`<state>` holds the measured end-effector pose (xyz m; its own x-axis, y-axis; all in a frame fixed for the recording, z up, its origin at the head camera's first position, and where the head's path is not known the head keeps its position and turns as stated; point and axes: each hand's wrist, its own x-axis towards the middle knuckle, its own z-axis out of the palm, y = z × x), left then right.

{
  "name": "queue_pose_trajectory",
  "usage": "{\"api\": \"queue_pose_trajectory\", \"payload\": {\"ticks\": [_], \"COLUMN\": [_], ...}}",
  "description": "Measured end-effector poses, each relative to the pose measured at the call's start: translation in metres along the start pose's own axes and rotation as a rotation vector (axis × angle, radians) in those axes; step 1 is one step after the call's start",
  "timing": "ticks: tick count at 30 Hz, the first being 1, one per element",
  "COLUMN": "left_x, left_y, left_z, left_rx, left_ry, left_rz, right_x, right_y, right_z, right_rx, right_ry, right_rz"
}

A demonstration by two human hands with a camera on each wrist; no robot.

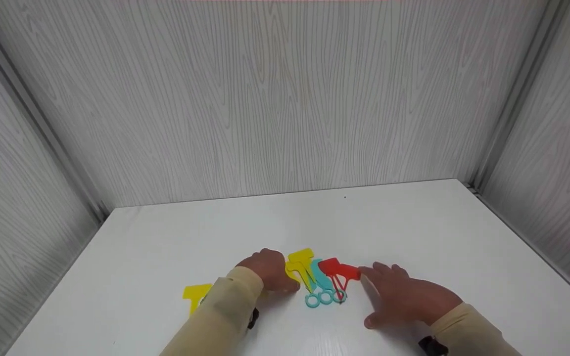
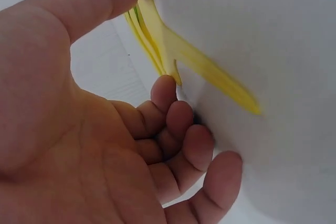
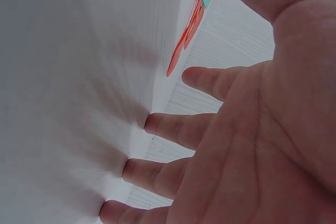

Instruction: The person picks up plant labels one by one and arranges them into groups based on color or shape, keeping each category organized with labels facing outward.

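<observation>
My left hand [image 1: 270, 271] is low over the tabletop, left of a cluster of flat plastic pieces. In the left wrist view its thumb and bent forefinger lie apart beside a yellow T-shaped tag [image 2: 199, 66], seeming to touch it. The cluster holds yellow T-shaped tags [image 1: 301, 255], teal pieces with ring ends [image 1: 325, 296] and red T-shaped tags [image 1: 348, 271]. My right hand [image 1: 406, 296] is spread at the cluster's right side, its forefinger close to a red tag; I cannot tell whether they touch. Its other fingertips rest on the table, and its palm holds nothing.
Another yellow T-shaped tag [image 1: 197, 292] lies at the left, partly hidden by the left sleeve [image 1: 220, 309]. The white table [image 1: 275, 222] is bounded by wood-grain panels at the back [image 1: 285, 99], left [image 1: 13, 173] and right [image 1: 552, 173].
</observation>
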<state>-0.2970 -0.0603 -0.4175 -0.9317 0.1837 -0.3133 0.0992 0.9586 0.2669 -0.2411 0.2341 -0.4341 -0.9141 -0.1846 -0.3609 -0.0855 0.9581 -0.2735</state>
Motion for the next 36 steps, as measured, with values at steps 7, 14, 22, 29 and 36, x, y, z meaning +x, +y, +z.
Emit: {"api": "queue_pose_trajectory", "payload": {"ticks": [7, 14, 22, 29, 36], "left_x": [0.005, 0.007, -0.007, -0.025, -0.027], "left_y": [-0.012, -0.024, -0.05, -0.091, -0.117], "left_z": [0.004, 0.008, -0.009, -0.019, -0.007], "left_rx": [-0.091, -0.291, -0.434, -0.411, -0.363], "left_ry": [0.014, 0.089, 0.196, 0.233, 0.248], "left_rz": [-0.003, 0.042, 0.115, 0.03, -0.015], "right_x": [0.0, 0.001, -0.002, -0.001, 0.0], "right_y": [0.0, 0.001, -0.002, 0.0, 0.001], "right_z": [0.001, 0.001, 0.0, 0.001, 0.001], "right_rx": [-0.003, 0.001, -0.001, 0.003, -0.007], "right_ry": [0.002, -0.002, 0.002, 0.004, 0.004], "right_rz": [-0.001, 0.004, -0.037, -0.036, -0.025]}}
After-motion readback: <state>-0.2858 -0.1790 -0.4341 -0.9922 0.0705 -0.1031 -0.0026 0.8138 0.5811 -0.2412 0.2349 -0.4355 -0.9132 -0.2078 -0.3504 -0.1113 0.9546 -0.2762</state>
